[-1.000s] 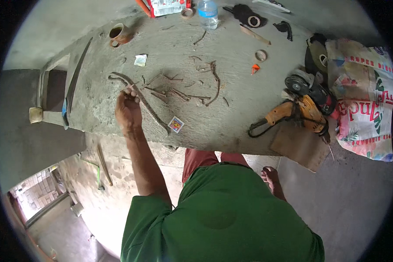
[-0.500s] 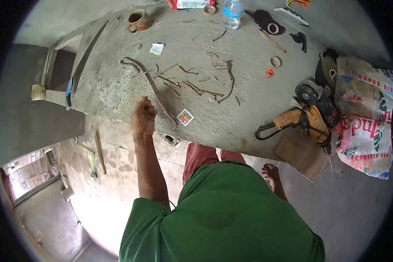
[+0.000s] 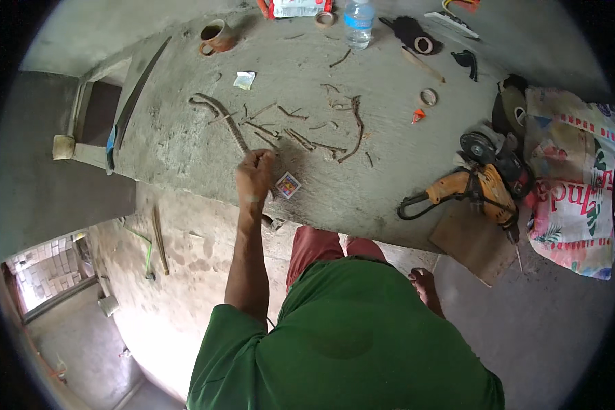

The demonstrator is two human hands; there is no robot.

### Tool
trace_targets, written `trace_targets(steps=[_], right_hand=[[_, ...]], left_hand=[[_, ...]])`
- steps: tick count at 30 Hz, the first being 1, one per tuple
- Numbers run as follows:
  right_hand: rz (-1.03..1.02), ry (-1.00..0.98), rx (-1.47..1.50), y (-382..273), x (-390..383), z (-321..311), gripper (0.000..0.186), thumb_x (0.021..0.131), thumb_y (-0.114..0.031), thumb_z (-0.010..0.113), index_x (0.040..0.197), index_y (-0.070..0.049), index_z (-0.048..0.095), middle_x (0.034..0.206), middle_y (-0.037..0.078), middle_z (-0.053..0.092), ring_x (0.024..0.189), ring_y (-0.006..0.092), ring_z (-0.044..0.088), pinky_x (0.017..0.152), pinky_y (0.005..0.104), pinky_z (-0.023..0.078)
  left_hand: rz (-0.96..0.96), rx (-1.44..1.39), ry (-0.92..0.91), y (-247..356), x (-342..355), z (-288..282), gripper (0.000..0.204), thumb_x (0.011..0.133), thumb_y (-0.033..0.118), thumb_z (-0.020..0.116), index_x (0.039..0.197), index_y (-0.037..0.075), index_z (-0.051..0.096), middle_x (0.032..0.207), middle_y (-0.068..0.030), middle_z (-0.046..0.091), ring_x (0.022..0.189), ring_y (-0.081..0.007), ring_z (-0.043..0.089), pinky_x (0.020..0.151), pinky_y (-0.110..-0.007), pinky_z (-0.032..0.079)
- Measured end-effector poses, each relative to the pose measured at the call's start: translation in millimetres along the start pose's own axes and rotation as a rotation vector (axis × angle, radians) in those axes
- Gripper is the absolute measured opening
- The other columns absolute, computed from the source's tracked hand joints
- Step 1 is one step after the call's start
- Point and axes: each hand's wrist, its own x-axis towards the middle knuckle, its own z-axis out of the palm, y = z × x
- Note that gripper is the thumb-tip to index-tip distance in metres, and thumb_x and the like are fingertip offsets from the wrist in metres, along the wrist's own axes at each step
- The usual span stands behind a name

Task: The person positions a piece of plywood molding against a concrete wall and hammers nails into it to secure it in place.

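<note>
My left hand [image 3: 253, 174] is closed on the lower end of a long, bent, ribbed rod [image 3: 225, 119] lying on the concrete slab [image 3: 164, 157]. A small colourful square packet [image 3: 288, 184] lies just right of that hand. Above and right are several thin, rusty bent metal pieces [image 3: 298, 138] and a longer crooked one [image 3: 356, 128]. A small pale paper [image 3: 244, 80] lies farther back. My right hand [image 3: 422, 281] hangs low beside my leg, beyond the slab's front edge, fingers loosely bent and apart, holding nothing visible.
At the right sit an orange drill [image 3: 492, 191], an angle grinder [image 3: 478, 147], a board [image 3: 471, 246] and printed sacks [image 3: 570, 205]. A saw [image 3: 135, 96] stands at the left. At the back are a mug [image 3: 215, 39], bottle [image 3: 359, 26] and tape rolls [image 3: 427, 97].
My left hand left the rod's upper part, moved down, and has now come rightward onto its lower end. The view shifted, moving the slab's contents rightward in the picture. My right hand stays low.
</note>
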Motion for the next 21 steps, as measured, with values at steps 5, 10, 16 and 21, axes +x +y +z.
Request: trace_targets(steps=[5, 10, 16, 21], right_hand=[[0.066, 0.023, -0.094, -3, -5, 4, 0.028, 0.096, -0.027, 0.063, 0.117, -0.009, 0.062, 0.089, 0.005, 0.068, 0.068, 0.0155, 0.065, 0.052, 0.0311, 0.049], [0.056, 0.01, -0.014, -4, -5, 4, 0.028, 0.097, -0.028, 0.062, 0.118, -0.009, 0.062, 0.091, 0.005, 0.069, 0.073, 0.0161, 0.067, 0.055, 0.0327, 0.05], [-0.023, 0.096, 0.113, -2, -17, 13, 0.027, 0.097, -0.029, 0.061, 0.116, -0.009, 0.063, 0.092, 0.005, 0.069, 0.073, 0.0162, 0.067, 0.057, 0.0346, 0.05], [0.039, 0.059, -0.128, 7, -32, 31, 0.027, 0.096, -0.032, 0.061, 0.114, -0.012, 0.064, 0.093, 0.003, 0.07, 0.075, 0.0158, 0.067, 0.058, 0.0336, 0.05]], left_hand=[[0.224, 0.049, 0.17, 43, 55, -1, 0.027, 0.093, 0.024, 0.067, 0.104, -0.001, 0.072, 0.079, -0.0099, 0.069, 0.073, -0.0139, 0.061, 0.068, -0.032, 0.05], [0.277, 0.173, 0.046, 101, 77, 13, 0.03, 0.093, 0.028, 0.067, 0.106, 0.001, 0.072, 0.086, -0.0162, 0.072, 0.077, -0.0206, 0.067, 0.072, -0.034, 0.052], [0.241, 0.387, -0.009, 32, 87, -9, 0.028, 0.089, 0.025, 0.068, 0.104, 0.002, 0.074, 0.088, -0.0166, 0.073, 0.081, -0.0231, 0.071, 0.074, -0.035, 0.053], [0.202, 0.235, 0.055, 41, 105, -6, 0.027, 0.089, 0.025, 0.068, 0.105, 0.004, 0.074, 0.092, -0.0181, 0.074, 0.084, -0.0253, 0.072, 0.075, -0.035, 0.054]])
